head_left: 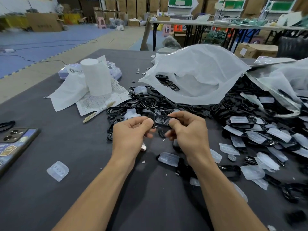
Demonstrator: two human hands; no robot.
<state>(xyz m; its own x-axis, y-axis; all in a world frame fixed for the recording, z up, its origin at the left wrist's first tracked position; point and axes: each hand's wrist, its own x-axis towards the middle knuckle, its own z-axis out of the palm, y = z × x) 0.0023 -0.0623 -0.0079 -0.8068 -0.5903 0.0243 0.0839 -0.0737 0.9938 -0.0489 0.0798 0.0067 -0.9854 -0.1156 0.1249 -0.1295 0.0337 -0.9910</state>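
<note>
Left hand (131, 132) and right hand (188, 132) close together, fingers curled, each pinching one end of a single black plastic frame (152, 120); held in the air just above the grey table (75, 147), in front of the loose-frame heap (145, 102)

Progress, judged from layout:
- done: big covered-frame pile (260, 135) on the right, frames already fitted with translucent covers, kept apart from the raw heap
- in hand: bare frame only, no cover seen on it; finer detail too small to tell
- left: large loose-frame heap, more frames inside the open white bag (196, 75); loose translucent covers (168, 158) near the wrists, a stray cover (57, 170) off to the left; small round metal discs (140, 70) scattered beyond the heap
- looks mid-batch, plenty to go

Writing:
- round logo plus a line of print on the purple-tinted bag (72, 70) beside the white roll (96, 77), not legible
- gridded sheet (103, 99) under the roll, cells too small to read
- pen (98, 112) on the sheet edge, print unreadable
- phone (15, 144) face down at left edge, cartoon case, no readable text
- cardboard box (44, 22) at back, dark print, blurred
</note>
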